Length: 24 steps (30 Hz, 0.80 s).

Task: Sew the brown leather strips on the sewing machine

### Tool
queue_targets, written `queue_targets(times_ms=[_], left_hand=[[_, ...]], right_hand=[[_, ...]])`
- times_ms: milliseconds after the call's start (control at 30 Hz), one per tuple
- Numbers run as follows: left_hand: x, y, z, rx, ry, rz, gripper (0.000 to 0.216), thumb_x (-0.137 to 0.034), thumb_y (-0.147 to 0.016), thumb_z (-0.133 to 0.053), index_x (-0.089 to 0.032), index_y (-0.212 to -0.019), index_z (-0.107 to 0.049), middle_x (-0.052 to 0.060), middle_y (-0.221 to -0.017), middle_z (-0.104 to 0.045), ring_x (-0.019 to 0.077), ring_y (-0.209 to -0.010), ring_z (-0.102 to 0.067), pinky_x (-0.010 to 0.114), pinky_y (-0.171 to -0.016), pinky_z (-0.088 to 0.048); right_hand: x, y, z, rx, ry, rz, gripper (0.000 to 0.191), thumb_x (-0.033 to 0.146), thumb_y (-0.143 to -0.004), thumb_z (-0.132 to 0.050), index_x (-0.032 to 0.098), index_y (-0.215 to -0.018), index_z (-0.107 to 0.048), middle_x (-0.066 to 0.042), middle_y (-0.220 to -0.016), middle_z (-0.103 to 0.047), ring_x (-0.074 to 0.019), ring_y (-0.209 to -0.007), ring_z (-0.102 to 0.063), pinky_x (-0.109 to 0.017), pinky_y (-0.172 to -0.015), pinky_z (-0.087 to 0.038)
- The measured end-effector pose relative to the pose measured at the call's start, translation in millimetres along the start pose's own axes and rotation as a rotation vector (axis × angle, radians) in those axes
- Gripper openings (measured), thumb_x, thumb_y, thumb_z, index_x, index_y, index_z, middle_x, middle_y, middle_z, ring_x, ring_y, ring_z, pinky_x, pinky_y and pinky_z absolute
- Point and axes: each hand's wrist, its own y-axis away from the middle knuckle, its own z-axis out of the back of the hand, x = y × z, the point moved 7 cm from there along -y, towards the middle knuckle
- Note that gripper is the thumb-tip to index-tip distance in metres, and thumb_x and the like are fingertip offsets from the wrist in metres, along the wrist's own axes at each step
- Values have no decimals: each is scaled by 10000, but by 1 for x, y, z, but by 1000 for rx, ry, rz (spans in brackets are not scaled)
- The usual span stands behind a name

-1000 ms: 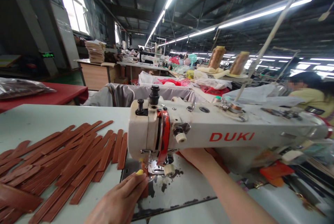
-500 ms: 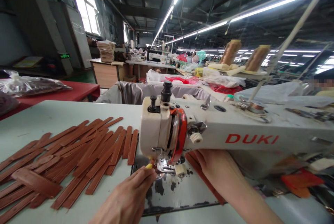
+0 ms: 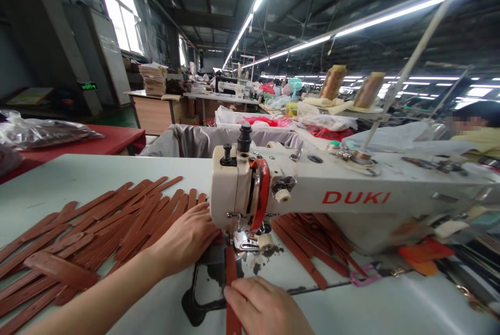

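My right hand grips a narrow brown leather strap that runs down from the presser foot of the sewing machine. My left hand lies just left of the machine's head, over the near ends of a pile of brown straps. Its fingertips are hidden behind the head, and a bit of brown leather shows beneath it. A second heap of straps lies under the machine's arm. Across the left pile sits one wider, shorter leather piece.
Two thread cones stand behind the machine arm. A purple clip-like thing and an orange-red piece lie to the right. A plastic bag rests on a red table at left. A person in yellow is at far right.
My left hand has gone from beside the needle to the strap pile on the left. From under the arm, my right hand has come forward onto a strap, exposing the right heap.
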Motion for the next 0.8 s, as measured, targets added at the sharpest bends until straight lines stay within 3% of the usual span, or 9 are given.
queue_targets(times_ms=[167, 333, 433, 600, 800], left_hand=[[-9, 28, 15, -19, -14, -93, 254, -300, -985, -553, -185, -1206, -600, 74, -1216, -634, 231, -1041, -645, 414, -900, -551], [-41, 57, -13, 97, -30, -237, 454, -78, -870, -433, -178, -1297, -552, 62, -1253, -665, 165, -1138, -636, 238, -986, -511], [-44, 60, -27, 104, -34, -230, 513, -46, -820, -453, -152, -1317, -524, 88, -1276, -652, 173, -1175, -621, 262, -1018, -482], [-38, 59, -29, 73, -31, -204, 565, -52, -793, -469, -179, -1341, -509, 83, -1294, -644, 195, -1180, -623, 295, -1040, -459], [-38, 57, -30, 18, 20, -229, 461, -119, -907, -449, -194, -1360, -485, 84, -1253, -653, 184, -1187, -616, 249, -1035, -451]], right_hand=[[-10, -2, -9, 13, -14, 7, 219, 159, -964, -486, 173, -1014, -698, -50, -893, -733, -196, -745, -669, -274, -684, -577], [-14, 3, -18, 18, 10, -35, 212, 170, -963, -491, 180, -999, -700, -36, -817, -706, -186, -686, -655, -271, -657, -559], [-12, 1, -20, 9, 42, -14, 203, 155, -946, -507, 175, -985, -705, -34, -768, -693, -182, -645, -644, -270, -619, -546], [-10, -1, -19, -11, 88, 11, 225, 150, -962, -478, 175, -955, -702, -31, -758, -692, -167, -622, -635, -260, -545, -516], [-11, 1, -23, -39, 106, -31, 139, 151, -913, -563, 196, -878, -690, -8, -724, -682, -167, -594, -636, -271, -488, -479]])
